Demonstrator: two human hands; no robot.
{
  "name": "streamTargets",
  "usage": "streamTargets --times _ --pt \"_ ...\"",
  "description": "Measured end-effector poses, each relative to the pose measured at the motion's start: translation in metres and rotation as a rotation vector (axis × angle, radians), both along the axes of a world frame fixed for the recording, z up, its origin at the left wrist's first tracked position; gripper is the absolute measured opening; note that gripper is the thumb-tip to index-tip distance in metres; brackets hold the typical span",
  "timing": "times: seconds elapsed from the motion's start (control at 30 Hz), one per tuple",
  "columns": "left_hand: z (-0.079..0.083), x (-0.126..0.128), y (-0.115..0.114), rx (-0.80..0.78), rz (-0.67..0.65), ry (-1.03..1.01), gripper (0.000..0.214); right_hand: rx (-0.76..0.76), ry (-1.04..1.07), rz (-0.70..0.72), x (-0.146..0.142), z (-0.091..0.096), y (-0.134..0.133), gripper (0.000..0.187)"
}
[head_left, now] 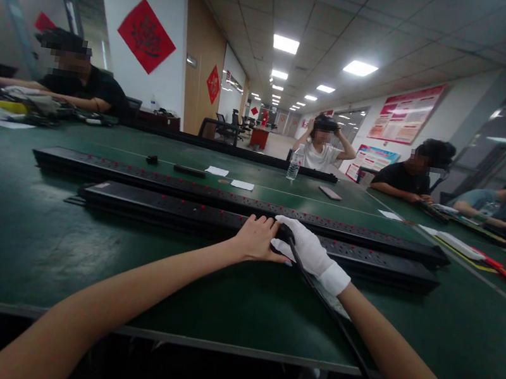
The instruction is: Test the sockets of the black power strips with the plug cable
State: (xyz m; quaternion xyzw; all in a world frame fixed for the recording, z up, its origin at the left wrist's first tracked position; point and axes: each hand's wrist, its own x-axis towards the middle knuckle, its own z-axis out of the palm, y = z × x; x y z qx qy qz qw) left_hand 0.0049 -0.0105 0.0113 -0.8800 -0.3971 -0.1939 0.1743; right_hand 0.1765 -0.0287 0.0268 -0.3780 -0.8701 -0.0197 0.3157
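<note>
Two long black power strips with rows of sockets and small red parts lie across the green table. On the nearer power strip (159, 205), my bare left hand (255, 239) curls its fingers over the top and steadies it close to the middle. My right hand (308, 249), in a white glove, grips a black plug (285, 233) against that strip, right beside my left hand. From the plug a black cable (328, 307) runs toward me and over the table's front edge. My fingers partly hide the plug, so I cannot tell how deep it sits. Just behind lies the farther power strip (107, 168).
Beyond the strips are a water bottle (294, 165), a phone (330, 193), white paper slips (242, 185) and a small black piece (152, 160). Several people sit around the table. Red and white parts (504, 271) lie at the right; cluttered gear (31, 103) at the left.
</note>
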Motion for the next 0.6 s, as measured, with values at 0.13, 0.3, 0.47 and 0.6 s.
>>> streamTargets --times 0.13,0.3,0.47,0.6 --pt "-0.0008 0.0004 0.0007 0.001 0.003 -0.001 0.090 -0.001 -0.005 0.003 0.0004 -0.0006 0.0004 0.051" --pt "-0.0003 0.0003 0.0003 -0.004 0.012 0.013 0.090 0.000 -0.001 0.005 0.0000 -0.0006 0.0008 0.050" --pt "0.0004 -0.0001 0.0000 0.001 0.005 -0.002 0.089 0.004 0.000 -0.001 -0.0001 -0.0005 0.0005 0.050" --pt "-0.0012 -0.0003 0.0015 0.009 -0.007 0.006 0.090 0.003 -0.007 0.002 -0.0001 0.0002 -0.0005 0.050"
